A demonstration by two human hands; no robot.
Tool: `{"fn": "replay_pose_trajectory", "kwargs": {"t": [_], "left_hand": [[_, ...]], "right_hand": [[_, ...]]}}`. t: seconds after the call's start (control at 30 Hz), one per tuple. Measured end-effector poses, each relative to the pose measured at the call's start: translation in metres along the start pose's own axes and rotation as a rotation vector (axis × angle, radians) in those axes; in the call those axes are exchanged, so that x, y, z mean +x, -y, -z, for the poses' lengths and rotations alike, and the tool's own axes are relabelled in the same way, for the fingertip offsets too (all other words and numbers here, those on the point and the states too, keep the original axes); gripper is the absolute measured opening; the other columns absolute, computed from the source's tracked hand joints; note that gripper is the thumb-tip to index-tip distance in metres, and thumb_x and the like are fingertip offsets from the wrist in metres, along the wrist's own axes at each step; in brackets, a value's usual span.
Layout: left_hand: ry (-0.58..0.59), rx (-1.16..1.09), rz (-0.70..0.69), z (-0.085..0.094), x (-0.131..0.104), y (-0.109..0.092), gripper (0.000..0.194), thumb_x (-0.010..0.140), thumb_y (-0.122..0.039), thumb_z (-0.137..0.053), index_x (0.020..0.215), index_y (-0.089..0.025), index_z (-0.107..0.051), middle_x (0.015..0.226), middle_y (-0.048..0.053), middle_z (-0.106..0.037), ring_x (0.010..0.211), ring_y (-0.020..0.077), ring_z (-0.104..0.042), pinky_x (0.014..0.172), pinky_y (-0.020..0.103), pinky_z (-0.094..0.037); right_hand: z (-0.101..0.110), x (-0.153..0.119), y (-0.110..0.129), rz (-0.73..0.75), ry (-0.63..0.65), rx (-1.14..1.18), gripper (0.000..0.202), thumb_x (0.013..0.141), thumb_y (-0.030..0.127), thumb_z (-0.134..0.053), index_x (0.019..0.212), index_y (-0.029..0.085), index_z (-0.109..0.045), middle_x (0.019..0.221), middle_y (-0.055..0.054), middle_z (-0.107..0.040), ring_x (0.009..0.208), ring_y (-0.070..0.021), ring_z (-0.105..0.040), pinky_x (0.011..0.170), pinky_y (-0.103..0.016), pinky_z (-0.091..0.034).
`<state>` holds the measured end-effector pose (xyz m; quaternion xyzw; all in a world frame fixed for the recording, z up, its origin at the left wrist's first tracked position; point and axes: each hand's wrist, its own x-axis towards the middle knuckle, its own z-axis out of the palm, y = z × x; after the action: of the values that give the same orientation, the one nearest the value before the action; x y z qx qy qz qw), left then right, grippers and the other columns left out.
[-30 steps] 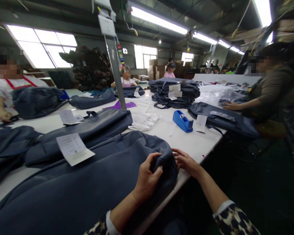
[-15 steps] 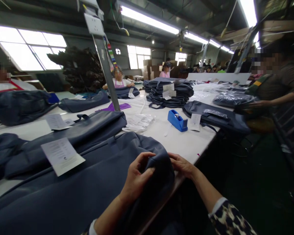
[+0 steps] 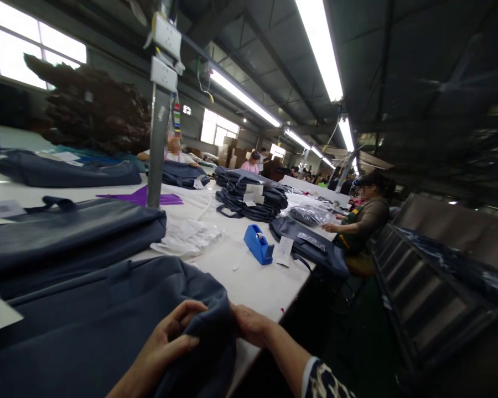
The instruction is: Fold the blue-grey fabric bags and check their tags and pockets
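On bag (image 3: pixel 103 320) | left hand (image 3: pixel 166 341) clamped | right hand (image 3: pixel 251 325) touching, grip hidden | view swung right

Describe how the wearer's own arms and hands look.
The left hand and right hand are bare, without gloves. The right sleeve has a black and cream leopard-like print, ending in a plain pale cuff. No left sleeve shows.

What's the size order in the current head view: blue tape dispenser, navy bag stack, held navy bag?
Largest to smallest, as they look:
1. held navy bag, helped by nearness
2. navy bag stack
3. blue tape dispenser
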<state>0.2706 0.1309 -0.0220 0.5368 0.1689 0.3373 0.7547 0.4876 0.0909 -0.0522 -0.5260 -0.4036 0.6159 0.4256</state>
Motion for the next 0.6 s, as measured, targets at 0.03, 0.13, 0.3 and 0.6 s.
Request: {"fn": "replay_pose_trajectory", "kwargs": {"t": [0.03,0.13,0.3,0.6], "left_hand": [[0.024,-0.061,0.023,0.003,0.003,0.003,0.048,0.064,-0.038,-0.076,0.105,-0.020,-0.059,0.084,0.001,-0.068,0.074,0.0188,-0.062,0.066,0.026,-0.047],[0.098,-0.202,0.061,0.012,0.011,0.012,0.053,0.058,-0.033,-0.078,0.104,-0.020,-0.056,0.081,0.000,-0.066,0.067,0.0158,-0.060,0.061,0.024,-0.044],[0.199,-0.255,0.062,0.018,0.016,0.021,0.049,0.056,-0.027,-0.075,0.100,-0.019,-0.055,0.077,-0.002,-0.062,0.061,0.0117,-0.055,0.057,0.020,-0.038],[0.192,-0.240,0.082,0.017,0.015,0.027,0.049,0.056,-0.023,-0.074,0.100,-0.021,-0.050,0.076,-0.004,-0.059,0.061,0.0109,-0.053,0.055,0.019,-0.036]], "right_hand": [[-0.005,0.000,-0.001,-0.009,-0.008,0.030,0.055,0.078,0.071,-0.063,0.087,0.018,-0.071,0.073,0.000,-0.064,0.066,-0.0131,-0.055,0.067,-0.027,-0.045],[-0.020,0.000,0.001,-0.039,-0.013,0.131,0.046,0.082,0.065,-0.062,0.091,0.021,-0.071,0.078,0.000,-0.068,0.079,-0.0159,-0.061,0.079,-0.028,-0.047],[-0.033,0.000,0.011,-0.079,-0.037,0.248,0.037,0.083,0.056,-0.060,0.081,0.020,-0.069,0.074,0.000,-0.069,0.078,-0.0161,-0.064,0.083,-0.027,-0.049],[-0.037,-0.004,0.025,0.005,-0.088,0.232,0.033,0.068,0.047,-0.066,0.074,0.014,-0.066,0.064,-0.002,-0.065,0.062,-0.0152,-0.060,0.071,-0.029,-0.049]]}}
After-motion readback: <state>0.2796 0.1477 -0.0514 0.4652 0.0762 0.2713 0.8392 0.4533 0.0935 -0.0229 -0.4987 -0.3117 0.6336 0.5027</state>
